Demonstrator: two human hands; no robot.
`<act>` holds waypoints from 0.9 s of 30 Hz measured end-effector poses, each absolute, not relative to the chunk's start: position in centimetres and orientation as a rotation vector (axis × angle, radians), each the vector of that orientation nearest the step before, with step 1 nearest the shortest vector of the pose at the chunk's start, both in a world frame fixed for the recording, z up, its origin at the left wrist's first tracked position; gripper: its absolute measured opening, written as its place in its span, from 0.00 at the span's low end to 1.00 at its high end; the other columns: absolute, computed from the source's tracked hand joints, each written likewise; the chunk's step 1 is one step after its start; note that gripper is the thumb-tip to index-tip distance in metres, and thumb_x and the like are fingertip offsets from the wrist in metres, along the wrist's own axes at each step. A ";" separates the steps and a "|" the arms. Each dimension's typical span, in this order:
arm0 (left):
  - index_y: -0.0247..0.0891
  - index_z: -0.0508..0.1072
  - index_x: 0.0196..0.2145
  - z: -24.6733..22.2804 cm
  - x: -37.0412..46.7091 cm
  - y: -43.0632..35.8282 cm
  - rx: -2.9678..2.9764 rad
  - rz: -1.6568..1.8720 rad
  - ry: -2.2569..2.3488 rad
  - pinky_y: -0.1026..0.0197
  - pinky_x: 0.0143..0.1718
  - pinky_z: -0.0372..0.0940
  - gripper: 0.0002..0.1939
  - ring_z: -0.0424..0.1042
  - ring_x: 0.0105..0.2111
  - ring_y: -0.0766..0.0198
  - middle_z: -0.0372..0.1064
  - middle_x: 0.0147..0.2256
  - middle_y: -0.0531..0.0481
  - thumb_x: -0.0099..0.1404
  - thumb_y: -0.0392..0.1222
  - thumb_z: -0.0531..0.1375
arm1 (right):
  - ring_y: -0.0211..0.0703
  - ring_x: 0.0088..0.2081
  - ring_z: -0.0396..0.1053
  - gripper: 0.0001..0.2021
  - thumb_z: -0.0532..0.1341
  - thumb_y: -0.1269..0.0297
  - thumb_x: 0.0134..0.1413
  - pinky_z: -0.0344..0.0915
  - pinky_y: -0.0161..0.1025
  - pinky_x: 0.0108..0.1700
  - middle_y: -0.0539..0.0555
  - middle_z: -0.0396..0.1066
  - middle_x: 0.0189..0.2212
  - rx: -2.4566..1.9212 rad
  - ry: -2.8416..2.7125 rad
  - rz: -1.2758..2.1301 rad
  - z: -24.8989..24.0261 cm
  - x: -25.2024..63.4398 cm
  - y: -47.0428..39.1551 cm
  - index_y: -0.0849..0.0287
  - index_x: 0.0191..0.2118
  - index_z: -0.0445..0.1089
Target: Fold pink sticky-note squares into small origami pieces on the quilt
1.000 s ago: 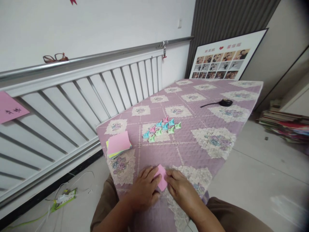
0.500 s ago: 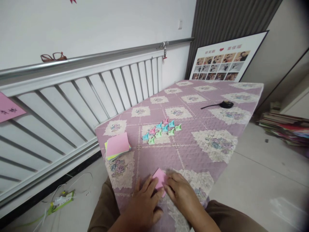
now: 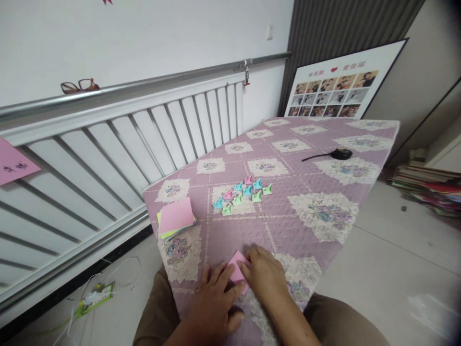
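Head view: left hand (image 3: 214,298) spread, pressing pink paper (image 3: 237,273); right hand (image 3: 265,275) half-curled, thumb on it, grip unclear.

The left hand (image 3: 215,297) and right hand (image 3: 265,275) rest on a pink paper sheet (image 3: 237,256), seemingly folded, at the near end of the desk (image 3: 230,235). Beyond lie small pink, blue and green folded-paper pieces (image 3: 247,191), a pink-topped paper stack (image 3: 176,215) to their left.
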State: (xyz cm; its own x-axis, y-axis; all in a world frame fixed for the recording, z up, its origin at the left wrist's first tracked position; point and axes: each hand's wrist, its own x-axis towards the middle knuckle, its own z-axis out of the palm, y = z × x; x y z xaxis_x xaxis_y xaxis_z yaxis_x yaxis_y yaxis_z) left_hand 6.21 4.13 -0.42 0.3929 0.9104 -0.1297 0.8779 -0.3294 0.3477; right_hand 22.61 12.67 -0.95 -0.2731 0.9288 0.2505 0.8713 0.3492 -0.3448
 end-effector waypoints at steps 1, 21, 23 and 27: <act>0.55 0.56 0.61 -0.5 6.2 4.1 2.298 0.127 1.550 0.34 0.60 0.37 0.31 0.42 0.63 0.43 0.43 0.65 0.48 0.62 0.53 0.58 | 0.46 0.34 0.67 0.07 0.63 0.62 0.49 0.57 0.39 0.33 0.54 0.70 0.29 -1.568 -2.199 0.217 -0.9 22.6 12.7 0.55 0.26 0.64; 0.37 0.64 0.48 -2.8 9.6 10.3 1.121 1.284 1.565 0.59 0.41 0.67 0.17 0.72 0.39 0.60 0.70 0.42 0.44 0.61 0.37 0.56 | 0.35 0.21 0.56 0.15 0.60 0.51 0.48 0.54 0.33 0.24 0.44 0.58 0.17 -1.179 -1.345 1.291 -1.6 23.1 14.2 0.55 0.23 0.59; 0.37 0.66 0.47 -2.6 9.9 11.7 1.086 1.262 1.495 0.59 0.41 0.66 0.16 0.72 0.39 0.60 0.71 0.42 0.45 0.60 0.39 0.57 | 0.35 0.21 0.56 0.16 0.61 0.49 0.47 0.54 0.33 0.24 0.44 0.58 0.18 -1.159 -1.303 1.291 -1.5 23.3 14.4 0.55 0.23 0.59; 0.35 0.72 0.39 -1.5 10.0 13.7 1.123 1.191 1.463 0.61 0.34 0.64 0.14 0.71 0.32 0.61 0.73 0.34 0.47 0.57 0.44 0.60 | 0.36 0.22 0.57 0.18 0.62 0.46 0.46 0.55 0.33 0.24 0.44 0.58 0.18 -1.146 -1.272 1.259 -1.4 24.0 15.2 0.55 0.23 0.59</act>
